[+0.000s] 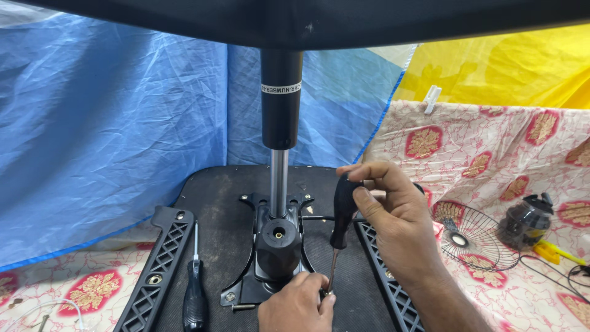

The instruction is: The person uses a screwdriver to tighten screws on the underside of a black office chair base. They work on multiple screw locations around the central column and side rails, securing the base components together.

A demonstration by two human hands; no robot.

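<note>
Right hand [393, 212] wraps tight round a black-handled screwdriver [342, 215], tip down at the mounting plate's [261, 283] near right corner, where left hand [298, 304] pinches a screw. One screw sits in the near left corner (others hidden). A spare screwdriver [195, 289] lies left on the upturned seat [215, 203]; blue tarp [104, 141] behind.

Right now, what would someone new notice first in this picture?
Dead centre, a black gas-lift column rises from a metal mechanism plate on an upturned chair seat. The right hand grips a black-handled screwdriver, tip by the left hand. A second screwdriver lies at left.
</note>
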